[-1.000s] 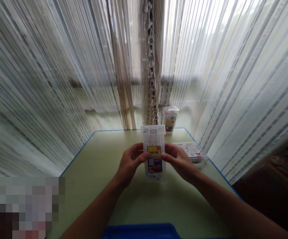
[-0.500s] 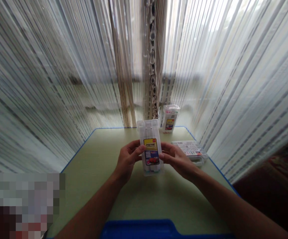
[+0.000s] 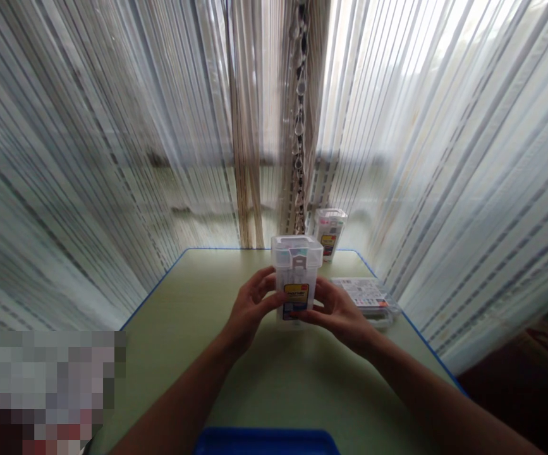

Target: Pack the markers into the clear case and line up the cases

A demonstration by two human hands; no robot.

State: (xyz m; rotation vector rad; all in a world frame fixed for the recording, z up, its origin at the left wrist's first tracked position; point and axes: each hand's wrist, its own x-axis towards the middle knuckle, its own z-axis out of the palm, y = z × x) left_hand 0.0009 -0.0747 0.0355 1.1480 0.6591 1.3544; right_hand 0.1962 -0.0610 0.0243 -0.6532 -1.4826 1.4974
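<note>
A clear plastic marker box (image 3: 296, 272) with a yellow, blue and red label stands upright on the green table (image 3: 198, 328), its latched lid on top. My left hand (image 3: 251, 306) grips its left side and my right hand (image 3: 337, 309) grips its right side and lower front. Fingers of both hands wrap around the label.
A second, similar clear box (image 3: 329, 232) stands at the table's far edge. A flat clear case (image 3: 367, 296) lies to the right near the blue rim. A blue tray edge (image 3: 267, 441) sits at the near side. Striped sheer curtains (image 3: 444, 158) hang close around the table.
The box was tilted back with its label facing me; it has been swung upright and now stands on the table, still held by both hands.
</note>
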